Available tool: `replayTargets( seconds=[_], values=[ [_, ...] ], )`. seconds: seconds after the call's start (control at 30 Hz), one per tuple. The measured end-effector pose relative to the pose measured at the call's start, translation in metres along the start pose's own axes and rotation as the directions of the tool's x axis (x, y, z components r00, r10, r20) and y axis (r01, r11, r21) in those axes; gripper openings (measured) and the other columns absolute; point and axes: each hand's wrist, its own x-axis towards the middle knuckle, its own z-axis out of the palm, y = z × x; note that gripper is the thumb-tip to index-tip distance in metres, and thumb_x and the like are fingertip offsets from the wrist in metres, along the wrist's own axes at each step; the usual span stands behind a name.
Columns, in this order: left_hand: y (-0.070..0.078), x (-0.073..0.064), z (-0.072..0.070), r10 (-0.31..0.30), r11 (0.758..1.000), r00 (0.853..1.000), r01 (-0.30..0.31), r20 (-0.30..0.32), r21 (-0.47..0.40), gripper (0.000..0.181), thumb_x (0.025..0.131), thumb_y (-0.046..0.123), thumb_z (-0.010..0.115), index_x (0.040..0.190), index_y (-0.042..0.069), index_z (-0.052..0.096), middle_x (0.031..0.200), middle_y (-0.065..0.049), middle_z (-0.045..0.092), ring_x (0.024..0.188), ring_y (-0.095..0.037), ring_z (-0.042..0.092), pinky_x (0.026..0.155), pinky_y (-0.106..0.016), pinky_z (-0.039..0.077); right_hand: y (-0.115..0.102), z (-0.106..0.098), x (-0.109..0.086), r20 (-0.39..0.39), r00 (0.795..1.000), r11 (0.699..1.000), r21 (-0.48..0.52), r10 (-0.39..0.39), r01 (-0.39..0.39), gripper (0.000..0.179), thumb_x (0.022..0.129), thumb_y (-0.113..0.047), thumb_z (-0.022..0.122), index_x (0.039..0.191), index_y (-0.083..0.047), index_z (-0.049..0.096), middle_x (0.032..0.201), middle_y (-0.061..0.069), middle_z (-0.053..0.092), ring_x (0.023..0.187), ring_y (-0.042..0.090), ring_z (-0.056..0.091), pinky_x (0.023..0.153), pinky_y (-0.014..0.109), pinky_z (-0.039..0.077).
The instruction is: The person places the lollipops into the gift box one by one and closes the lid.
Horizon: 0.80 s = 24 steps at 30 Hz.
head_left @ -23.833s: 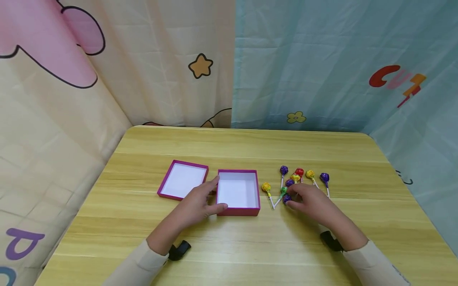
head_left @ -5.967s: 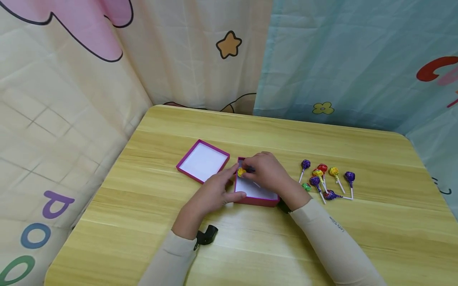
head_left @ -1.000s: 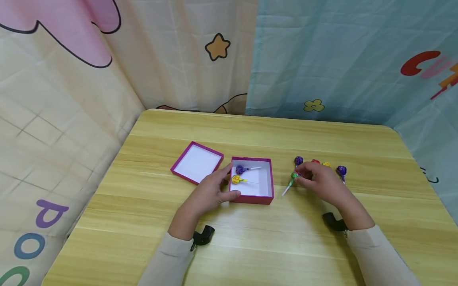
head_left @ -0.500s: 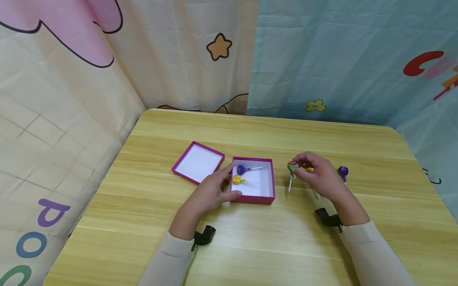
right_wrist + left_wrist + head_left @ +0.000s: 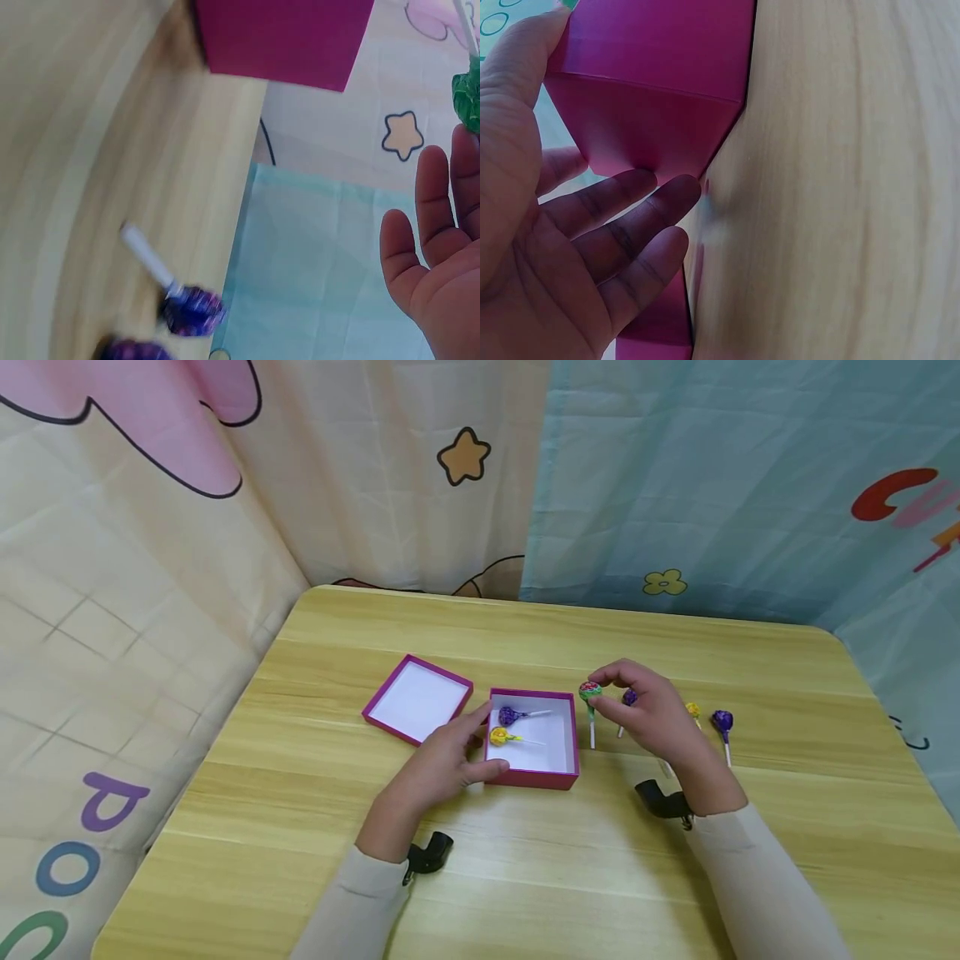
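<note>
My right hand (image 5: 654, 714) pinches a green-and-red wrapped lollipop (image 5: 590, 691) by its head, its white stick pointing down, just right of the box. In the right wrist view, the green wrapper (image 5: 466, 97) shows at the fingertips, with the other fingers stretched out. My left hand (image 5: 442, 768) rests against the left side of the open magenta box (image 5: 532, 780), thumb at its near corner. The left wrist view shows relaxed fingers touching the box wall (image 5: 652, 124). Inside the box lie a purple lollipop (image 5: 510, 716) and a yellow lollipop (image 5: 501, 737), heads to the left.
The magenta lid (image 5: 416, 702) lies inside up, left of the box. Right of the box are a purple lollipop (image 5: 629, 697), a yellow lollipop (image 5: 693, 709) and another purple lollipop (image 5: 722, 722); my right hand hides others. Curtains hang behind the wooden table (image 5: 480, 893).
My right hand has picked up the green lollipop from the pile and carried it left toward the box. Earlier, a purple and a yellow lollipop came into the box. The left hand stays there.
</note>
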Motion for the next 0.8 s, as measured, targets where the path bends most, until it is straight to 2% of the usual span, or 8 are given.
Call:
replayTargets(
  seconds=[0.13, 0.23, 0.4, 0.53, 0.8],
  values=[
    [-0.001, 0.001, 0.000, 0.009, 1.000, 1.000, -0.009, 0.001, -0.001, 0.092, 0.084, 0.040, 0.080, 0.158, 0.021, 0.029, 0.135, -0.001, 0.056, 0.115, -0.016, 0.053, 0.102, -0.037, 0.045, -0.005, 0.007, 0.010, 0.021, 1.000, 1.000, 0.021, -0.020, 0.019, 0.015, 0.093, -0.014, 0.071, 0.107, -0.011, 0.068, 0.107, 0.000, 0.066, 0.106, 0.023, 0.057, 0.092, 0.047, 0.046],
    [0.000, 0.001, 0.000, 0.008, 1.000, 1.000, -0.008, 0.001, 0.012, 0.092, 0.084, 0.043, 0.079, 0.158, 0.021, 0.029, 0.135, -0.001, 0.056, 0.115, -0.016, 0.053, 0.102, -0.037, 0.044, -0.008, 0.013, 0.018, 0.049, 0.998, 0.999, 0.036, -0.026, 0.025, 0.016, 0.092, -0.011, 0.071, 0.108, -0.010, 0.068, 0.108, 0.001, 0.066, 0.111, 0.025, 0.057, 0.101, 0.054, 0.040],
    [0.000, 0.000, -0.001, 0.007, 1.000, 1.000, -0.007, 0.004, 0.007, 0.092, 0.084, 0.042, 0.079, 0.158, 0.020, 0.029, 0.137, -0.001, 0.055, 0.116, -0.016, 0.053, 0.102, -0.037, 0.045, -0.014, 0.022, 0.029, 0.113, 0.993, 0.998, 0.046, -0.044, 0.039, 0.018, 0.092, -0.011, 0.072, 0.110, -0.012, 0.069, 0.110, 0.001, 0.065, 0.111, 0.025, 0.057, 0.097, 0.054, 0.045],
    [0.001, 0.000, -0.002, 0.009, 1.000, 1.000, -0.009, 0.009, -0.011, 0.092, 0.085, 0.040, 0.079, 0.158, 0.019, 0.029, 0.139, -0.001, 0.054, 0.116, -0.016, 0.053, 0.101, -0.037, 0.045, -0.018, 0.029, 0.037, 0.172, 0.982, 0.996, 0.054, -0.081, 0.072, 0.018, 0.092, -0.011, 0.072, 0.110, -0.012, 0.071, 0.111, 0.002, 0.066, 0.112, 0.024, 0.057, 0.098, 0.056, 0.044],
    [-0.001, 0.000, -0.003, 0.020, 1.000, 1.000, -0.020, 0.013, -0.008, 0.091, 0.085, 0.041, 0.079, 0.158, 0.019, 0.029, 0.140, 0.000, 0.053, 0.114, -0.017, 0.053, 0.099, -0.036, 0.046, -0.013, 0.045, 0.048, 0.272, 0.958, 0.996, 0.047, -0.091, 0.081, 0.019, 0.093, -0.013, 0.070, 0.112, -0.013, 0.072, 0.112, 0.000, 0.066, 0.110, 0.022, 0.059, 0.097, 0.053, 0.047]
  ],
)
